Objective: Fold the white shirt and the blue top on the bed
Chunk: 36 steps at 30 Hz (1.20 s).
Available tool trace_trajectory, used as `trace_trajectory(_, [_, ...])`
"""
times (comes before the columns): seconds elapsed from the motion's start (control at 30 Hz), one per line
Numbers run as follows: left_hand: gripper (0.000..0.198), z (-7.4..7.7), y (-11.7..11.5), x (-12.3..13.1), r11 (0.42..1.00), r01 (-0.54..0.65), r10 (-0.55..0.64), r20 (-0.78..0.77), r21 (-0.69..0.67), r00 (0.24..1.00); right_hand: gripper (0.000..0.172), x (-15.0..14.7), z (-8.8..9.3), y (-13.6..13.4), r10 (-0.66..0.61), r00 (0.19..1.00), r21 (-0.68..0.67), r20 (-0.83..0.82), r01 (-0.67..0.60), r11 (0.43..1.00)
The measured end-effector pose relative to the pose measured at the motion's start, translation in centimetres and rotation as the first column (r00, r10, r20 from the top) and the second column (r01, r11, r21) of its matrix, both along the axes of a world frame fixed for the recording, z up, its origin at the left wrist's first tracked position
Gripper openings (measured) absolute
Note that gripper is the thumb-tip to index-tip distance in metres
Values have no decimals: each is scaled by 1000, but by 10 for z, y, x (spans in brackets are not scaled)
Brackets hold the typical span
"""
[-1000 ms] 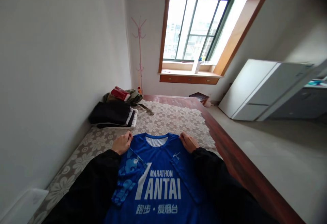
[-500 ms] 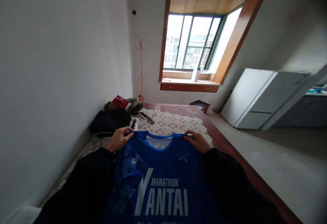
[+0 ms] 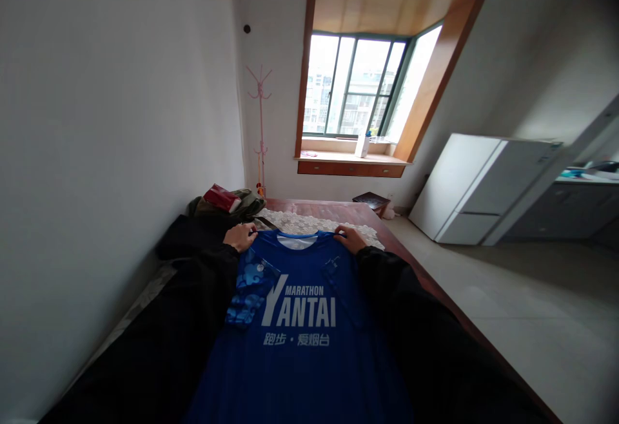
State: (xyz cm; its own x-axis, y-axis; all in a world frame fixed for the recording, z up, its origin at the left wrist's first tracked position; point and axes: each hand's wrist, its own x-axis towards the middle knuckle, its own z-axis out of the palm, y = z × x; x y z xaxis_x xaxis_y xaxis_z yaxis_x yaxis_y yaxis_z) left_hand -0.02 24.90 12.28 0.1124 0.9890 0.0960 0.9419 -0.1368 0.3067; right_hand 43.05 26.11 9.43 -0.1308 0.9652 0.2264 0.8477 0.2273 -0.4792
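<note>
A blue T-shirt (image 3: 294,366) with white "MARATHON YANTAI" lettering is spread front side up before me, its collar at the far end. My left hand (image 3: 240,238) pinches its left shoulder, and my right hand (image 3: 351,239) pinches the right shoulder. The patterned left sleeve hangs folded over the shirt's front. Beneath and beyond the shirt lies a lace-patterned cloth (image 3: 309,221). The shirt's lower end runs out of view at the bottom, and my dark sleeves hide its sides.
A dark bundle (image 3: 178,237) and a red box (image 3: 222,198) on an olive bag (image 3: 251,203) lie by the left wall. The reddish wooden surface (image 3: 333,208) has its edge along the right. Beyond stand a pink coat rack (image 3: 262,115), a small dark stool (image 3: 371,201) and a white fridge (image 3: 464,185).
Both hands have moved forward, away from me, with the T-shirt, which now covers more of the lace cloth. More of the shirt's lower print shows. The camera view has shifted slightly.
</note>
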Motion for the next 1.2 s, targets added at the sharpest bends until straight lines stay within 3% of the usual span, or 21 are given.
trace_trajectory(0.23, [38,-62,4,25,999,15,-21,-243,-28,970,21,-17,-70,-1,-62,957,-80,282,88,993])
trace_trajectory(0.33, [39,-72,0,28,998,47,-36,-270,34,962,34,-18,-79,-8,-84,938,-10,337,92,996])
trace_trajectory(0.43, [45,-77,-10,30,987,132,-105,-258,91,960,51,-19,-82,-21,-14,930,32,366,3,999])
trace_trajectory(0.53, [49,-92,-30,31,974,215,-193,-224,75,955,56,-23,-95,-41,84,921,-16,382,-84,996])
trace_trajectory(0.7, [64,-118,-61,29,976,218,-215,-160,2,963,63,-32,-114,-68,107,924,-110,368,-71,991])
trace_trajectory(0.8, [68,-112,-66,30,978,207,-209,-117,-27,971,64,-35,-105,-74,112,937,-110,332,-79,991])
trace_trajectory(0.9, [67,-91,-80,29,976,214,-217,-65,-49,974,63,-31,-85,-86,83,957,-75,277,-65,995])
trace_trajectory(0.97, [67,-74,-106,19,971,230,-232,-24,-71,972,62,-22,-70,-107,61,970,-53,235,-50,997])
trace_trajectory(1.07, [68,-49,-174,-12,956,249,-245,44,-152,968,54,0,-48,-169,108,980,-92,165,-93,991])
trace_trajectory(1.13, [66,-37,-233,-38,947,240,-226,87,-216,970,52,15,-35,-224,151,987,-190,52,-139,972])
trace_trajectory(1.2, [66,-32,-295,-61,953,169,-131,158,-252,979,55,28,-27,-282,88,996,-263,-13,-88,961])
